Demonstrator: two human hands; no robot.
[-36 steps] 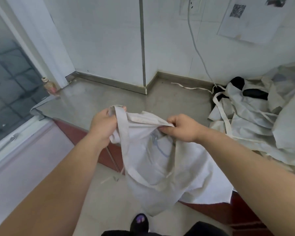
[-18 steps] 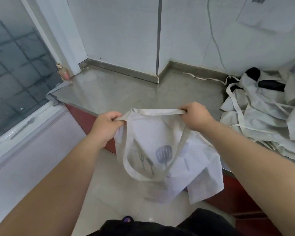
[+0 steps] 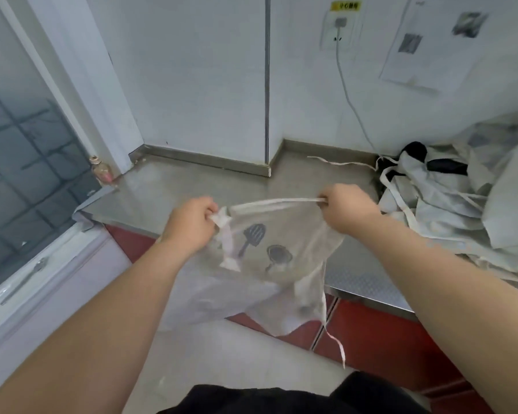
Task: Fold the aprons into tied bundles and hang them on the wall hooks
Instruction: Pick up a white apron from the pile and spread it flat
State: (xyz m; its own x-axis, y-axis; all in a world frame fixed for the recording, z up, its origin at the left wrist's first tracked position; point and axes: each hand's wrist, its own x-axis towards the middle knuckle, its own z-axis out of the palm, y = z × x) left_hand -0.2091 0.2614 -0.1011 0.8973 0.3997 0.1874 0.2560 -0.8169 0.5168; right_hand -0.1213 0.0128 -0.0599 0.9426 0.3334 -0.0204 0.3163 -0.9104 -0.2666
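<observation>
Apron, printed with utensils, held taut above the front edge of the steel surface. Left hand and right hand each grasp a top corner, fingers clenched on the cloth. Right of the apron: heaped aprons. Beyond it: white wall, socket, posted sheet. Left of it: bottle, window.

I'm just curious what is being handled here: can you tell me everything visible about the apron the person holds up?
The apron is thin, off-white cloth, printed with dark grey utensils: a slotted spatula and a pan. The left hand and right hand each grip an end of its top edge, stretching it taut above the front of the steel counter. The rest hangs crumpled below, and a narrow tie dangles loose from its right side.
</observation>
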